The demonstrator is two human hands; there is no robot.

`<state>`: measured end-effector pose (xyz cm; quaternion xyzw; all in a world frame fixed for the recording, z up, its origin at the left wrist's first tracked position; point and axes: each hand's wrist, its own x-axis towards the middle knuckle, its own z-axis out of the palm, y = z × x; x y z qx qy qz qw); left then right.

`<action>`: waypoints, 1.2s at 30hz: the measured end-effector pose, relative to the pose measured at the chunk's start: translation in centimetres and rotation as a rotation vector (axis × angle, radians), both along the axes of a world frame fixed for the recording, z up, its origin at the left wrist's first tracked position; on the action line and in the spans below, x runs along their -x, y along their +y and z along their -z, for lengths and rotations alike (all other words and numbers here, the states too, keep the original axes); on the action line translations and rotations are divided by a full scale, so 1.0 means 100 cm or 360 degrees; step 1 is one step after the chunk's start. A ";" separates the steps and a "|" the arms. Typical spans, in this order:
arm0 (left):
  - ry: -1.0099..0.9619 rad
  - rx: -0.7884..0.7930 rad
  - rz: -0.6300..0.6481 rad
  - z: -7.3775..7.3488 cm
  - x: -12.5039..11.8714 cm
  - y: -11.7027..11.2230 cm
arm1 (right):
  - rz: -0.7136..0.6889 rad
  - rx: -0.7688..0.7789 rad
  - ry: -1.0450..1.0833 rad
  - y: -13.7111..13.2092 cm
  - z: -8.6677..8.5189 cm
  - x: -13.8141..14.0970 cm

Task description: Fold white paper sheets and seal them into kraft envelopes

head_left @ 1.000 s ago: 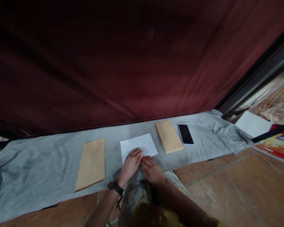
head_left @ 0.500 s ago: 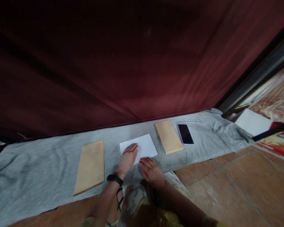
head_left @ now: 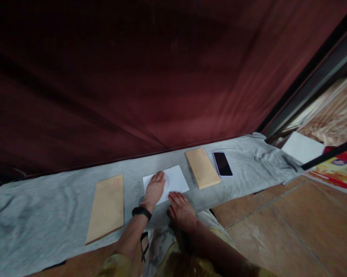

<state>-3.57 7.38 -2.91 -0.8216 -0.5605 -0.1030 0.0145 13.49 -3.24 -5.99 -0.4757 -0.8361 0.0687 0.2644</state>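
A white sheet of paper (head_left: 176,179) lies on the grey cloth (head_left: 60,200) in front of me. My left hand (head_left: 155,188), with a black band on its wrist, rests flat on the paper's left part, fingers stretched out. At the paper's near edge lies my right hand (head_left: 181,207), fingers extended, their tips touching the sheet. To the left is a brown envelope (head_left: 107,206), or a thin pile of them. A thicker stack of brown envelopes (head_left: 202,168) sits just right of the paper.
A phone (head_left: 222,164) with a dark screen lies right of the envelope stack. Behind the cloth hangs a dark red curtain (head_left: 162,96). Brown floor tiles (head_left: 277,223) show at the near right, and a white box (head_left: 302,147) stands at the far right.
My left hand has slid slightly toward the far side of the paper. The right hand stays at the near edge. The whole view has shifted a little.
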 end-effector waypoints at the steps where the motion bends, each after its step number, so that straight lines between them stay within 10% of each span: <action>1: 0.0008 0.0003 -0.0014 0.000 -0.001 -0.005 | 0.0004 0.0011 0.0004 0.000 0.000 0.000; 15: -0.0143 0.0104 0.0192 0.001 0.006 -0.097 | -0.0008 -0.0027 0.0027 -0.001 -0.004 0.000; 36: -0.0024 0.0148 -0.0091 -0.005 -0.007 0.003 | -0.0051 -0.0043 0.0006 -0.001 -0.004 -0.004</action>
